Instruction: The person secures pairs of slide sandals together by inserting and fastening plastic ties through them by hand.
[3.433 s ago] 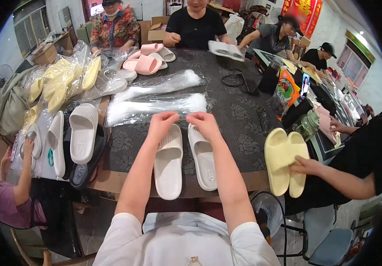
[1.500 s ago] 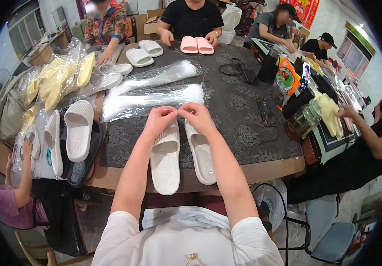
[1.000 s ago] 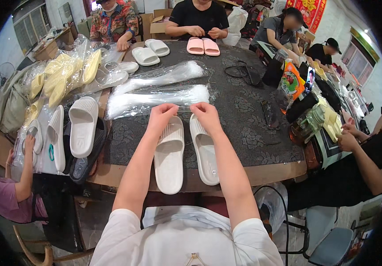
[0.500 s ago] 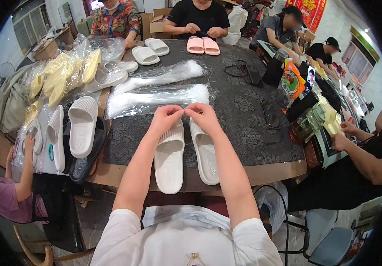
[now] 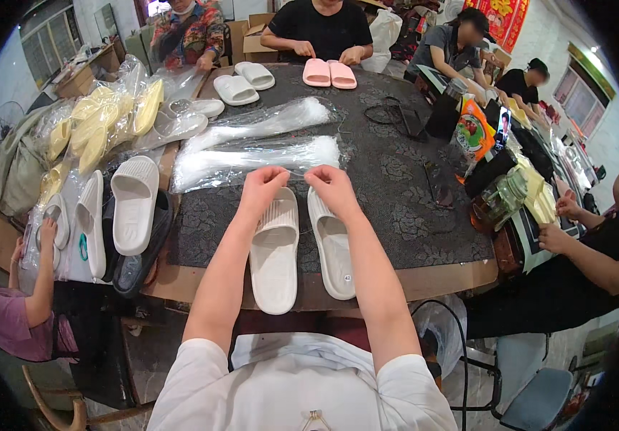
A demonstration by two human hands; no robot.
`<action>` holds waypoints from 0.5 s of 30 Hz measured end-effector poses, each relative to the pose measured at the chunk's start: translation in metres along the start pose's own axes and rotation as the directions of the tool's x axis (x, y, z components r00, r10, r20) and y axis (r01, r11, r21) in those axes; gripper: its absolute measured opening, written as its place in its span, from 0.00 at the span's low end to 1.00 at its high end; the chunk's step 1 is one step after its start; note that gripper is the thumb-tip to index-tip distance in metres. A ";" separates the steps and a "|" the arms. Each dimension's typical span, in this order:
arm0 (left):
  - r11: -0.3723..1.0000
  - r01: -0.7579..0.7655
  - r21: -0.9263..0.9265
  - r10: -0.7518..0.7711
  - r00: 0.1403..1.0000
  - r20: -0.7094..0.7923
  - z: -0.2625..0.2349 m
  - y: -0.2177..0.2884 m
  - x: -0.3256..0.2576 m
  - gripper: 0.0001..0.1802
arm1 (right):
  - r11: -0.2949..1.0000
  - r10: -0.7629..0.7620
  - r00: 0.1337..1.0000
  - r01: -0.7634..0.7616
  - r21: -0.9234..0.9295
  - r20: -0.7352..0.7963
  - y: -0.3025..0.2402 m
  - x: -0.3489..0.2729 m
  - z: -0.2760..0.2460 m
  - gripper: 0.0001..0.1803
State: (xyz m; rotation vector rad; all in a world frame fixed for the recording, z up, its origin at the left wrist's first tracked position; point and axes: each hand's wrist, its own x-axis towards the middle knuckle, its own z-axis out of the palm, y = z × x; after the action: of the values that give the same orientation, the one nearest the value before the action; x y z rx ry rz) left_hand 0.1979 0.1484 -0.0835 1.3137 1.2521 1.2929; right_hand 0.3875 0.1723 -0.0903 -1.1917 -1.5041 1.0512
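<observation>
White slippers lie side by side on the counter, toes under both hands. Left hand and right hand pinch a thin clear strand between them, beside the plastic bags.

Small packing workshop: several people sit around a dark table, white slippers left of hands, clear bags just beyond, cardboard boxes far behind.
</observation>
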 end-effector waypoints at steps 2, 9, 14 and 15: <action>0.996 -0.080 0.038 0.073 0.985 0.157 0.003 0.006 -0.005 0.12 | 0.993 -0.111 0.986 0.114 -0.020 0.125 -0.003 -0.003 0.001 0.13; 0.999 -0.015 0.036 0.016 1.000 -0.026 -0.001 -0.001 0.001 0.12 | 0.999 0.035 0.999 -0.035 0.009 0.004 0.001 0.001 -0.001 0.11; 0.998 -0.053 0.038 0.049 0.994 0.093 0.000 -0.005 0.002 0.11 | 0.995 -0.099 0.993 0.096 0.038 0.058 0.003 0.000 0.004 0.12; 0.999 -0.037 -0.019 0.037 0.999 -0.001 0.000 0.000 0.000 0.11 | 0.995 -0.099 0.993 0.097 0.037 0.060 0.002 0.000 0.004 0.12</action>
State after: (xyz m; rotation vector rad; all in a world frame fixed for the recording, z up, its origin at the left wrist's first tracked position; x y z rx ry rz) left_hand 0.1977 0.1485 -0.0840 1.3282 1.2181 1.3287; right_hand 0.3842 0.1728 -0.0925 -1.0597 -1.5696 1.0518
